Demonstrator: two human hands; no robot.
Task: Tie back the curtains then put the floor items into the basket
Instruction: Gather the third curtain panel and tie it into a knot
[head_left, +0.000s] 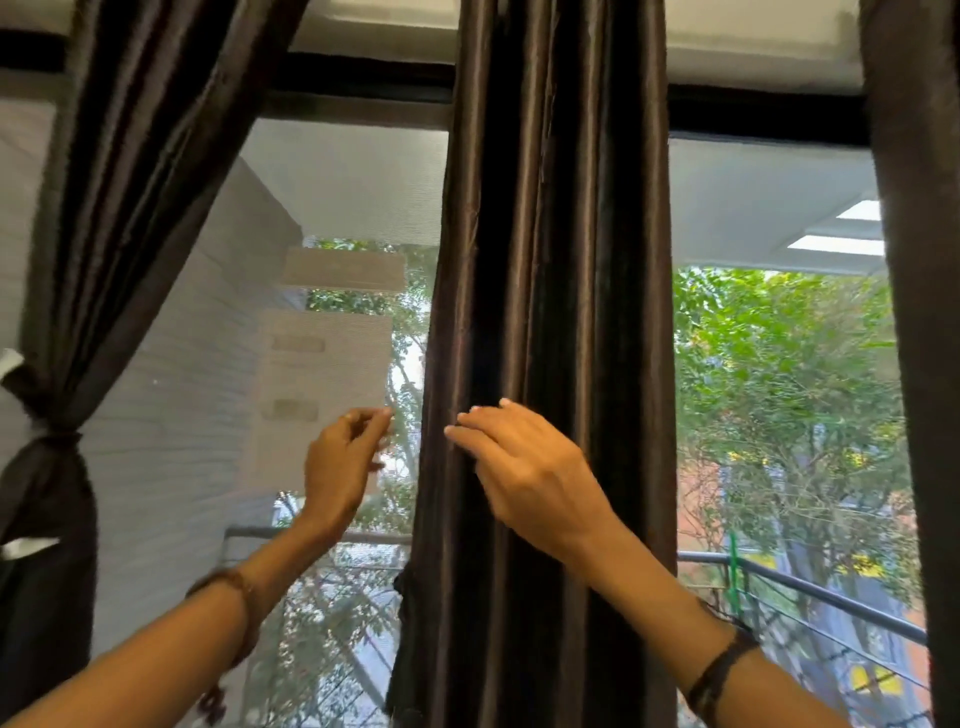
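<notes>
A tied-back curtain (52, 467) hangs at left, a loose curtain (550, 312) at centre before the window screen (337, 182), a balcony railing (810, 587) behind at right

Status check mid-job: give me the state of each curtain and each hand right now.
left curtain: gathered and tied back.
middle curtain: hanging straight, not tied.
right curtain: hanging at the frame edge, tie not visible.
left hand: raised beside the middle curtain, fingers loosely curled, holding nothing.
right hand: fingers straight, touching the middle curtain.
</notes>
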